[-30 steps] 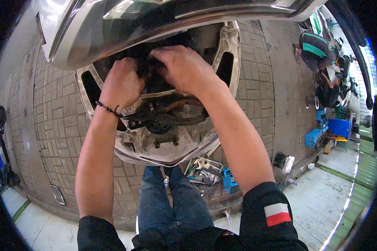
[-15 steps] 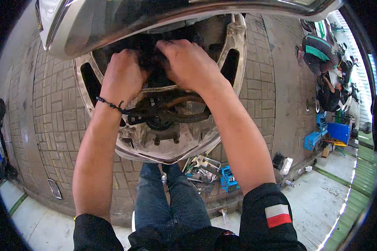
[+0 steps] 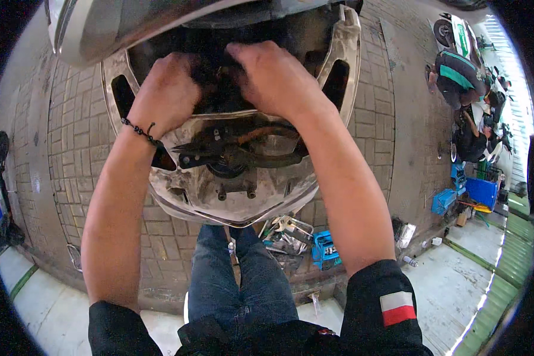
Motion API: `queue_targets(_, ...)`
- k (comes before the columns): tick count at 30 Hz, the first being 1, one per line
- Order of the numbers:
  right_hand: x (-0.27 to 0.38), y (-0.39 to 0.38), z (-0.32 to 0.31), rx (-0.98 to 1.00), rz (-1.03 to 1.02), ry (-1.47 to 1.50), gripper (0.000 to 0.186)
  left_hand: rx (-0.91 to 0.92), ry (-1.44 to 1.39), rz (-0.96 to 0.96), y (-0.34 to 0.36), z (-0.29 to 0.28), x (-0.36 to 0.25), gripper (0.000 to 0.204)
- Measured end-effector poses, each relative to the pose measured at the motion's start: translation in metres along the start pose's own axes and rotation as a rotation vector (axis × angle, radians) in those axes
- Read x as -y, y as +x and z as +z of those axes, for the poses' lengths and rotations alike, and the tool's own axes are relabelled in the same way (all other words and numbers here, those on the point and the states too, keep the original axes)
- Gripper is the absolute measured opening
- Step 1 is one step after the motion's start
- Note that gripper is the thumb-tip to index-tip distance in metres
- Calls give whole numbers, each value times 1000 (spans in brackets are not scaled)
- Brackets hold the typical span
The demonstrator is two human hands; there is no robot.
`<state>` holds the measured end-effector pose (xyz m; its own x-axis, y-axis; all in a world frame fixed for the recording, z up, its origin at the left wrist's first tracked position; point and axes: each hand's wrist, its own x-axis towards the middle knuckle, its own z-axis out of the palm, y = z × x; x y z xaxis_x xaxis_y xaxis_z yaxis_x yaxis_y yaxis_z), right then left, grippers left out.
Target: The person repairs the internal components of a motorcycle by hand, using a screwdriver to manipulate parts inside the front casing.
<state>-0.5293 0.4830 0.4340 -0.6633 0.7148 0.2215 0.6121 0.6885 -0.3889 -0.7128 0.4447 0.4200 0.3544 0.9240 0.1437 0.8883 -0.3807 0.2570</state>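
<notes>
Both hands reach into the dark cavity (image 3: 219, 89) beneath the raised seat (image 3: 130, 29) of a scooter with a pale, dirt-stained rear body (image 3: 210, 190). At the cavity's left side, my left hand (image 3: 171, 88) has its fingers curled inward. My right hand (image 3: 273, 77) faces it from the right, its fingers bent too. Shadow hides the fingertips of both and whatever they grip. Just nearer to me, a dark tool with an orange-brown handle, which looks like pliers (image 3: 249, 155), lies across the tail section.
Metal tools in a tray (image 3: 288, 234) and a blue toolbox (image 3: 325, 249) stand on the brick paving, right of my legs. Far right, people (image 3: 457, 77) crouch by another motorbike (image 3: 457, 32), with blue crates (image 3: 480, 191) nearby. The seat overhangs the cavity.
Both hands appear slightly higher in view and my forearms spread wider. They stay inside the cavity, fingers curled. The scooter and surroundings shift a little in the picture.
</notes>
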Motion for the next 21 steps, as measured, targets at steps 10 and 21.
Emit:
queue_targets(10,0,1,1,53,102,28,34,-17,-77,-142,1,-3,-11,19)
queue_targets(21,-12,6,10,39,62,85,38,-79,-36,-96,-1,-2,-11,18)
